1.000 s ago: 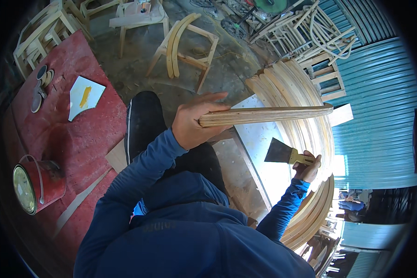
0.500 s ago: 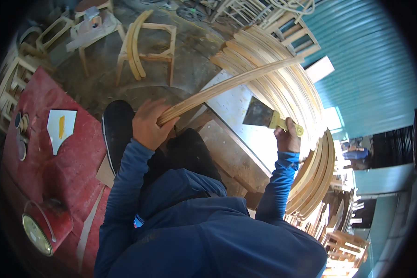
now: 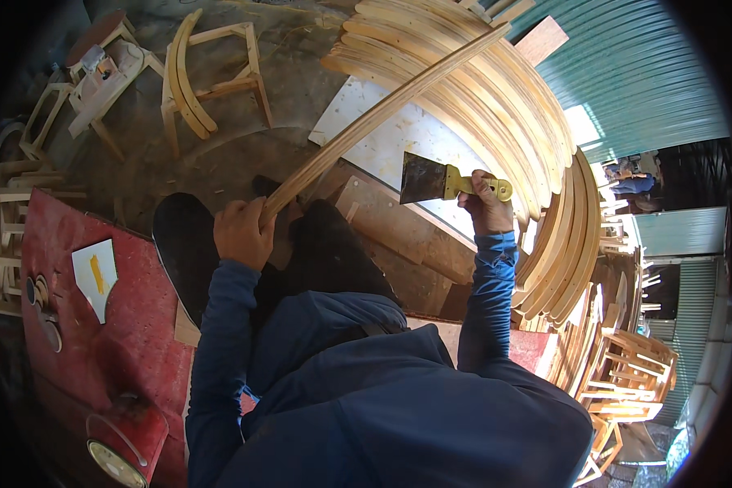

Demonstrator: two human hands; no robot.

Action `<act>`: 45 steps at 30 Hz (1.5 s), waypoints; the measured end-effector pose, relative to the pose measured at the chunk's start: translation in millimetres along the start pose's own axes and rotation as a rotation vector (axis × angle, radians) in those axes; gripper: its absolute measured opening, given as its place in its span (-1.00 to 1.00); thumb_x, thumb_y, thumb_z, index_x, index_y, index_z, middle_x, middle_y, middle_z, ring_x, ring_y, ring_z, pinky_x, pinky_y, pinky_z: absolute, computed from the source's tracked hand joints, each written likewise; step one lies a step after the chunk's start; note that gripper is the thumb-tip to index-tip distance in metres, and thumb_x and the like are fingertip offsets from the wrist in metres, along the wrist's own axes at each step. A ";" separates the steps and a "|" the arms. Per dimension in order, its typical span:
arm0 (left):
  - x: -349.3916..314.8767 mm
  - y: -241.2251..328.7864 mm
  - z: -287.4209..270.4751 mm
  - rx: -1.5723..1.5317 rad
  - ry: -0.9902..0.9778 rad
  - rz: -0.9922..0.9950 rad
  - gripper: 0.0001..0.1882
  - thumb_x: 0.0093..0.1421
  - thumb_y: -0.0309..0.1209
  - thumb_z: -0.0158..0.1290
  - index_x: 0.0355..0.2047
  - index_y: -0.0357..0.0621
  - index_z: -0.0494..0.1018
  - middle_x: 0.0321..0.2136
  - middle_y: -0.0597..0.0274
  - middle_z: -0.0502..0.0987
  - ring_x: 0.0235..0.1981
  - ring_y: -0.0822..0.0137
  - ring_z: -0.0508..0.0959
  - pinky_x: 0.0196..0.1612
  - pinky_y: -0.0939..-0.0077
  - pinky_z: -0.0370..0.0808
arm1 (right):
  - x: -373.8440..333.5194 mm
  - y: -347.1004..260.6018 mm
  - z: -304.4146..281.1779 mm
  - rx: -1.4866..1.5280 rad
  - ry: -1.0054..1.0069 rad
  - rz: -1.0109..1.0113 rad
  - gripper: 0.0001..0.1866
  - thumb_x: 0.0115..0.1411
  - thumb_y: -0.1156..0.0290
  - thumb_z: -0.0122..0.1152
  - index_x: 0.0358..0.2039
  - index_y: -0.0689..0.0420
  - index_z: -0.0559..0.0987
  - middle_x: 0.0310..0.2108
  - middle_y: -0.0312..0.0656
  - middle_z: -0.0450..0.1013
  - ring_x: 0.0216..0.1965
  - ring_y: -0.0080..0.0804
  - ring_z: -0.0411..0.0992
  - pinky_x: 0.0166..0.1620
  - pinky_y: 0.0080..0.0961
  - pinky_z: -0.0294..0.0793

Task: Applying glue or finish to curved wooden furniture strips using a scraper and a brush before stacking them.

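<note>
While our left hand point(image 3: 242, 232) grips the near end of a long curved wooden slat point(image 3: 382, 114), its far end lies across the stack of bent slats point(image 3: 496, 98). Our right hand point(image 3: 486, 203) is clenched on the yellow handle of a wide putty knife point(image 3: 439, 180), held above the white board's point(image 3: 398, 146) near edge.

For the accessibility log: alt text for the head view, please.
Seen from above, the person's left hand holds a long curved wooden slat by its near end, while the right hand holds a wide putty knife beside a stack of curved slats.
</note>
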State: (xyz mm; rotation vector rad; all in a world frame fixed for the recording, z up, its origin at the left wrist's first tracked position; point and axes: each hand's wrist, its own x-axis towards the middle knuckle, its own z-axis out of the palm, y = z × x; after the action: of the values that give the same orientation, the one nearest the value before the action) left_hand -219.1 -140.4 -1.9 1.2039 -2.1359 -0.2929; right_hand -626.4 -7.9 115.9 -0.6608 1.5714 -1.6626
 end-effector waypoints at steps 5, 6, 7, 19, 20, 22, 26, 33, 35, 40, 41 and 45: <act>-2.2 -3.6 15.7 -0.019 -0.089 -0.041 -0.67 0.06 -0.35 0.29 -0.14 -0.11 0.57 -0.35 0.15 0.60 -0.27 0.06 0.55 -0.18 0.16 0.46 | 5.6 10.1 2.6 0.000 0.045 0.017 -0.59 0.17 0.34 0.46 -0.08 0.27 0.52 -0.33 -0.06 0.58 -0.53 -0.36 0.57 -0.42 -0.50 0.66; -1.8 -5.0 18.2 -0.027 -0.094 -0.023 -0.69 0.07 -0.36 0.26 -0.16 -0.12 0.55 -0.37 0.14 0.61 -0.28 0.04 0.54 -0.22 0.14 0.46 | 6.0 9.4 6.1 -0.008 0.043 0.025 -0.62 0.17 0.35 0.46 -0.10 0.24 0.53 -0.35 -0.08 0.57 -0.52 -0.36 0.57 -0.41 -0.49 0.66; -1.9 -5.2 20.5 -0.027 -0.094 -0.016 -0.69 0.07 -0.36 0.26 -0.16 -0.12 0.55 -0.37 0.14 0.61 -0.28 0.04 0.54 -0.22 0.14 0.46 | 6.6 9.3 8.5 -0.015 0.042 0.033 -0.65 0.16 0.35 0.46 -0.12 0.21 0.54 -0.37 -0.11 0.57 -0.52 -0.36 0.57 -0.40 -0.49 0.66; 2.5 2.0 35.3 -0.008 -0.220 -0.066 -0.71 0.07 -0.40 0.25 -0.19 -0.14 0.51 -0.33 0.12 0.60 -0.26 0.00 0.52 -0.17 0.11 0.49 | 10.2 10.5 9.0 -0.111 0.095 0.002 -0.58 0.24 0.31 0.38 0.00 0.27 0.51 -0.30 -0.04 0.58 -0.44 -0.32 0.61 -0.33 -0.46 0.69; 2.9 2.9 37.2 -0.014 -0.217 -0.063 -0.71 0.07 -0.40 0.26 -0.19 -0.15 0.51 -0.31 0.12 0.60 -0.26 0.00 0.52 -0.17 0.11 0.49 | 9.5 10.0 6.7 -0.129 0.097 -0.004 -0.58 0.24 0.30 0.38 0.00 0.28 0.50 -0.30 -0.04 0.58 -0.44 -0.32 0.61 -0.32 -0.46 0.69; 3.7 0.3 38.0 -0.016 -0.211 -0.067 -0.71 0.07 -0.39 0.26 -0.19 -0.15 0.50 -0.30 0.11 0.59 -0.25 0.00 0.53 -0.16 0.10 0.49 | 9.2 8.8 7.9 -0.146 0.092 -0.008 -0.57 0.24 0.30 0.38 0.01 0.29 0.50 -0.30 -0.05 0.58 -0.43 -0.32 0.61 -0.32 -0.46 0.69; -4.1 -15.3 30.1 -0.025 -0.176 -0.092 -0.74 0.08 -0.44 0.20 -0.19 -0.12 0.51 -0.30 0.11 0.59 -0.25 -0.01 0.54 -0.15 0.06 0.48 | 2.2 -20.5 39.8 -0.312 -0.050 -0.110 -0.76 0.28 0.50 0.27 -0.09 0.34 0.56 -0.33 -0.10 0.58 -0.36 -0.39 0.57 -0.22 -0.51 0.57; -9.1 -16.8 59.7 0.019 -0.203 -0.038 -0.56 0.02 -0.31 0.20 -0.03 -0.02 0.52 -0.17 0.17 0.58 -0.12 0.12 0.53 -0.10 0.14 0.45 | -6.3 -79.5 121.5 -0.220 -0.514 -0.545 -0.69 0.22 0.34 0.30 -0.06 0.19 0.55 -0.01 0.12 0.47 -0.23 -0.21 0.49 -0.16 -0.33 0.50; -4.8 -16.1 68.6 -0.090 -0.296 -0.062 -0.62 0.09 -0.30 0.18 -0.05 0.00 0.53 -0.13 0.16 0.59 -0.06 0.15 0.53 -0.09 0.16 0.44 | -16.8 -69.6 212.0 -0.266 -0.651 -0.596 -0.74 0.24 0.39 0.27 -0.10 0.22 0.57 -0.05 0.10 0.51 -0.18 -0.19 0.51 -0.07 -0.31 0.51; -32.7 -45.0 89.8 -0.031 -0.295 -0.163 -0.64 0.18 -0.37 0.14 0.01 -0.08 0.49 -0.19 0.07 0.61 -0.07 0.04 0.60 -0.08 0.09 0.55 | -92.2 21.1 450.6 -0.404 -1.389 -0.774 -0.74 0.12 0.63 0.36 -0.14 0.19 0.68 -0.09 -0.04 0.60 -0.09 -0.26 0.59 -0.02 -0.43 0.56; -30.2 -47.7 117.4 0.007 -0.138 -0.031 -0.63 0.19 -0.40 0.14 0.03 -0.09 0.48 -0.17 0.07 0.62 -0.07 0.04 0.60 -0.05 0.11 0.55 | -102.0 44.2 481.2 -0.403 -1.477 -0.860 -0.73 0.13 0.60 0.37 -0.13 0.15 0.68 -0.10 -0.06 0.61 -0.12 -0.24 0.60 -0.04 -0.45 0.56; -6.8 -43.1 146.3 -0.129 -0.013 -0.050 -0.63 0.20 -0.40 0.12 0.03 -0.09 0.48 -0.16 0.06 0.61 -0.07 0.04 0.60 -0.05 0.12 0.55 | -120.2 140.1 561.0 -0.463 -1.675 -0.956 -0.56 0.01 0.71 0.17 -0.08 0.08 0.64 -0.06 -0.12 0.57 -0.08 -0.05 0.56 -0.03 -0.28 0.56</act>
State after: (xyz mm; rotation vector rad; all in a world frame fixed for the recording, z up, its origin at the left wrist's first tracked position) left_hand -281.4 -176.3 -136.6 1.1847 -2.0661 -0.4549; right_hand -89.5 -246.8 57.5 -2.4105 0.2503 -0.5315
